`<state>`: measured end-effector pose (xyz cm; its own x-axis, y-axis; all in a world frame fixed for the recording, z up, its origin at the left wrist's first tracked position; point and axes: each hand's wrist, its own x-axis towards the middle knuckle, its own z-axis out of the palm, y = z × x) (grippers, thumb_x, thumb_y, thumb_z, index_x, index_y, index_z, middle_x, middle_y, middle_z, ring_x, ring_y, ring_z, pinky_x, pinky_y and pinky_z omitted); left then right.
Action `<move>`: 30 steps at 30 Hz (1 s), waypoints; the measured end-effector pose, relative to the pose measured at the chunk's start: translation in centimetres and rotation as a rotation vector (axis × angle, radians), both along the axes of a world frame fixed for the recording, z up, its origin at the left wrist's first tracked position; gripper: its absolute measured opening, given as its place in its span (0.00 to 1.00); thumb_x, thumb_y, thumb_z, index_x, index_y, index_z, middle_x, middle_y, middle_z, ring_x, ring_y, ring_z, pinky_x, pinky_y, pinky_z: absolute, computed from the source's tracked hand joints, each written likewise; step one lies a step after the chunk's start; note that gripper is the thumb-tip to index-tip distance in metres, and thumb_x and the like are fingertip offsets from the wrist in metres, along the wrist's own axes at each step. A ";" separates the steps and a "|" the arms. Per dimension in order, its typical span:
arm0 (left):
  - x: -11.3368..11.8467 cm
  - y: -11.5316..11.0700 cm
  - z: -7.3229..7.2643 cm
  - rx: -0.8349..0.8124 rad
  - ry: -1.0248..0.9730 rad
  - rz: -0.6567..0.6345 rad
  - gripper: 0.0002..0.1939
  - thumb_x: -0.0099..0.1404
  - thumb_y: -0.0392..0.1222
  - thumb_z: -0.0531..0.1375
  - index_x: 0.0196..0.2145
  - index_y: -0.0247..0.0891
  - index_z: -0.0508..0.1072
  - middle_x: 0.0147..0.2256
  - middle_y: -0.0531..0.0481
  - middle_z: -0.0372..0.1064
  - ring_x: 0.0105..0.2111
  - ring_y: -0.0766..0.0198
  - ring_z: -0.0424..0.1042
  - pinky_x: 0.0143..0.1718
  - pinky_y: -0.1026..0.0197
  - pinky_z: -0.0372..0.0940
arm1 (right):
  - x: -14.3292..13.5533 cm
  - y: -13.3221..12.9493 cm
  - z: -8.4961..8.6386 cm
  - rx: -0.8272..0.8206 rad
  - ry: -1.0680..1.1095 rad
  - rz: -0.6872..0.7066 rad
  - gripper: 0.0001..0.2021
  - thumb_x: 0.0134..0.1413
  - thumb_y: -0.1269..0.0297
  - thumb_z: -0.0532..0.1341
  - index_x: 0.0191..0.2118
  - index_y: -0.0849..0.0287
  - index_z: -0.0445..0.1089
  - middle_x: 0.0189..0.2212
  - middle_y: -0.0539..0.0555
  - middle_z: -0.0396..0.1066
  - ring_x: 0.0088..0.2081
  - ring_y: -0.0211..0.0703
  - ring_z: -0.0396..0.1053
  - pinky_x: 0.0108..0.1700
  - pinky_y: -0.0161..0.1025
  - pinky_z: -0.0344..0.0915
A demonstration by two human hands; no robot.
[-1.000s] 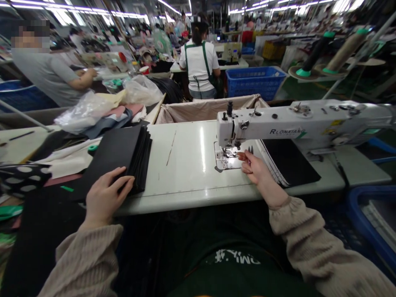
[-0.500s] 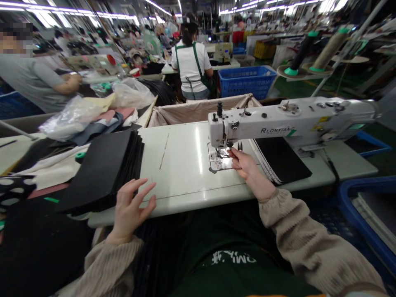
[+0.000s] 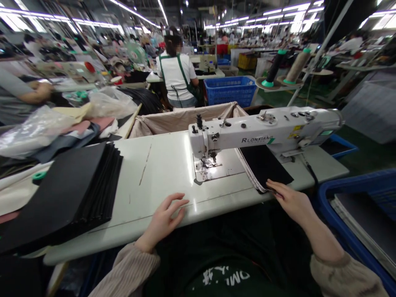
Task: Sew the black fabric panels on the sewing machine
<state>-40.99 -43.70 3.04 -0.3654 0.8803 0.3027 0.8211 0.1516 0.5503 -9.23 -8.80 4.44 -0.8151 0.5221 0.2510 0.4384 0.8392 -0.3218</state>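
My left hand (image 3: 165, 220) hovers over the front edge of the pale sewing table (image 3: 154, 181), fingers apart and holding nothing. At the near edge of a stack of black panels with white edges (image 3: 267, 167), my right hand (image 3: 289, 200) has its fingers closed together. A small dark sliver shows between those fingers, too little to name. The stack lies under the arm of a white sewing machine (image 3: 256, 136). Bare metal shows at the machine's needle plate (image 3: 207, 165). A thick pile of larger black panels (image 3: 71, 185) lies at the table's left.
A blue crate (image 3: 328, 194) with dark and grey pieces stands at my right. Fabric scraps and a clear plastic bag (image 3: 31, 128) lie at the left. Behind the table are a beige cloth-lined bin (image 3: 173, 121), a blue basket (image 3: 229, 90) and a co-worker (image 3: 177, 74). Thread cones (image 3: 275, 68) stand at right.
My right hand has gone from the needle area, where dark pointed tips showed beside it, to the stack's near edge. My left hand has shifted right along the table front. The view has turned slightly right.
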 end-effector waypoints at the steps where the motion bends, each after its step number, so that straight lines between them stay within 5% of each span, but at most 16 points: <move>1: 0.5 1.5 0.0 -0.006 -0.057 -0.041 0.13 0.69 0.41 0.55 0.50 0.47 0.74 0.53 0.45 0.65 0.54 0.54 0.68 0.56 0.52 0.65 | 0.4 0.6 -0.2 0.012 -0.009 0.019 0.19 0.61 0.67 0.53 0.56 0.48 0.69 0.55 0.50 0.72 0.50 0.48 0.73 0.43 0.44 0.72; 3: 1.7 4.7 0.3 -0.006 -0.221 -0.101 0.12 0.69 0.44 0.55 0.47 0.47 0.75 0.51 0.44 0.67 0.53 0.54 0.68 0.56 0.51 0.65 | 0.6 1.1 0.4 0.027 0.014 0.032 0.18 0.60 0.70 0.53 0.53 0.51 0.70 0.51 0.52 0.74 0.48 0.49 0.74 0.43 0.44 0.71; 6: 3.9 9.4 0.9 -0.009 -0.673 -0.101 0.16 0.70 0.51 0.55 0.49 0.43 0.73 0.49 0.41 0.68 0.49 0.54 0.71 0.52 0.50 0.67 | 0.2 -0.9 3.4 0.012 0.111 0.078 0.17 0.58 0.71 0.54 0.51 0.54 0.70 0.45 0.55 0.75 0.43 0.49 0.74 0.42 0.43 0.68; 9: 5.7 13.0 1.3 -0.021 -1.198 -0.083 0.25 0.70 0.58 0.53 0.56 0.41 0.66 0.51 0.37 0.68 0.46 0.54 0.73 0.45 0.51 0.71 | -1.1 -5.6 7.0 -0.164 0.086 0.331 0.20 0.54 0.75 0.55 0.52 0.53 0.68 0.40 0.54 0.74 0.38 0.45 0.72 0.40 0.40 0.65; 11: 6.4 14.4 1.4 -0.046 -1.341 -0.095 0.31 0.68 0.59 0.56 0.63 0.43 0.58 0.46 0.39 0.70 0.41 0.56 0.75 0.39 0.54 0.71 | -2.7 -9.2 8.4 -0.291 -0.006 0.542 0.20 0.52 0.76 0.55 0.50 0.54 0.68 0.38 0.52 0.74 0.35 0.43 0.70 0.37 0.39 0.63; 14: 6.4 14.4 1.2 -0.115 -1.208 -0.118 0.46 0.62 0.51 0.65 0.69 0.47 0.43 0.31 0.53 0.68 0.27 0.64 0.70 0.30 0.61 0.66 | -5.9 -12.5 8.2 -0.519 -0.046 0.741 0.16 0.55 0.72 0.57 0.48 0.55 0.71 0.38 0.53 0.74 0.37 0.43 0.70 0.37 0.38 0.62; 16: 5.7 12.5 0.9 -0.137 -1.035 -0.089 0.49 0.61 0.44 0.66 0.70 0.49 0.40 0.25 0.59 0.62 0.23 0.68 0.64 0.29 0.63 0.63 | -8.4 -12.8 6.7 -0.844 -0.008 0.727 0.10 0.58 0.64 0.60 0.45 0.55 0.74 0.37 0.53 0.76 0.35 0.40 0.70 0.36 0.36 0.62; 18: 4.6 9.3 0.6 -0.151 -0.878 -0.011 0.44 0.65 0.42 0.62 0.69 0.50 0.41 0.27 0.58 0.62 0.25 0.68 0.64 0.31 0.63 0.64 | -11.2 -11.9 4.8 -1.214 0.139 0.515 0.12 0.59 0.56 0.61 0.39 0.58 0.76 0.33 0.53 0.76 0.26 0.34 0.65 0.27 0.33 0.59; 21: 2.7 3.6 0.4 -0.225 -0.675 0.140 0.32 0.68 0.45 0.57 0.67 0.50 0.52 0.39 0.51 0.68 0.36 0.62 0.69 0.40 0.57 0.68 | -15.9 -9.8 2.2 -1.559 0.515 0.066 0.18 0.55 0.49 0.64 0.33 0.61 0.74 0.24 0.50 0.73 0.15 0.25 0.43 0.17 0.31 0.42; 25: 0.9 -2.0 0.0 -0.377 -0.308 0.349 0.27 0.68 0.51 0.56 0.63 0.47 0.61 0.39 0.48 0.66 0.37 0.56 0.70 0.42 0.50 0.69 | -20.9 -8.4 1.1 -1.808 0.660 0.000 0.19 0.47 0.48 0.69 0.33 0.62 0.74 0.29 0.53 0.75 0.15 0.22 0.39 0.16 0.30 0.39; 28: 0.3 -2.9 -0.6 -0.303 0.061 0.464 0.23 0.66 0.53 0.59 0.56 0.44 0.69 0.46 0.42 0.64 0.46 0.48 0.69 0.50 0.42 0.66 | -22.8 -8.5 1.4 -1.866 0.747 -0.024 0.18 0.45 0.50 0.71 0.32 0.61 0.73 0.27 0.49 0.74 0.15 0.22 0.38 0.15 0.29 0.40; 30: 0.0 -2.3 -1.0 -0.222 0.183 0.432 0.19 0.66 0.52 0.60 0.51 0.41 0.70 0.56 0.39 0.60 0.58 0.43 0.62 0.58 0.39 0.60 | -23.3 -8.6 1.7 -1.858 0.793 -0.040 0.16 0.44 0.53 0.71 0.31 0.61 0.72 0.25 0.46 0.71 0.15 0.23 0.38 0.14 0.29 0.41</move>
